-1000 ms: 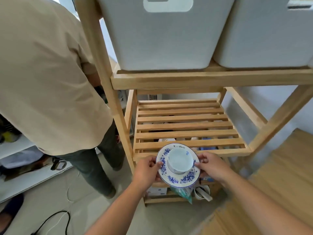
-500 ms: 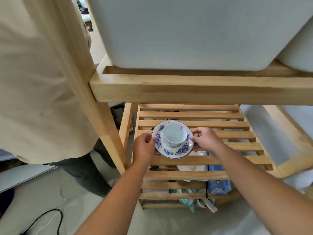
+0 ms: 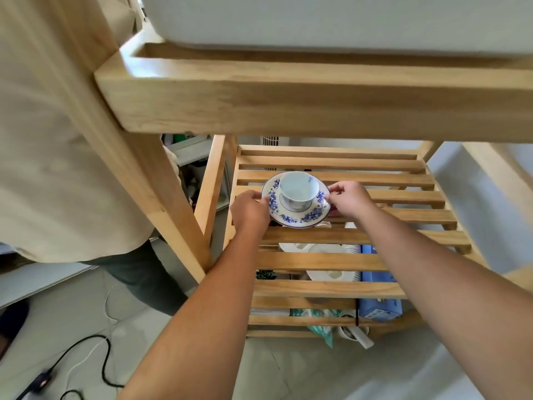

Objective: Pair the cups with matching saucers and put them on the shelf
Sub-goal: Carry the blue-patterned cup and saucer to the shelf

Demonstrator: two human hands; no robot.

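A white cup (image 3: pixel 298 189) with blue flower print stands upright on a matching blue-and-white saucer (image 3: pixel 297 216). My left hand (image 3: pixel 250 210) grips the saucer's left rim and my right hand (image 3: pixel 350 199) grips its right rim. The pair is over the left middle of the slatted wooden shelf (image 3: pixel 375 236), at or just above the slats; I cannot tell whether it touches them.
A thick wooden rail (image 3: pixel 288 102) of the upper shelf, carrying a white bin (image 3: pixel 317 21), hangs close overhead. A person in a beige shirt (image 3: pixel 43 140) stands left of the shelf post (image 3: pixel 161 197). White dishes (image 3: pixel 326 249) and a blue box (image 3: pixel 377 310) lie below. Cables (image 3: pixel 95 350) cross the floor.
Both hands have carried the cup and saucer from in front of the shelf's edge forward over the slats, deeper into the shelf. My head has moved closer under the upper rail.
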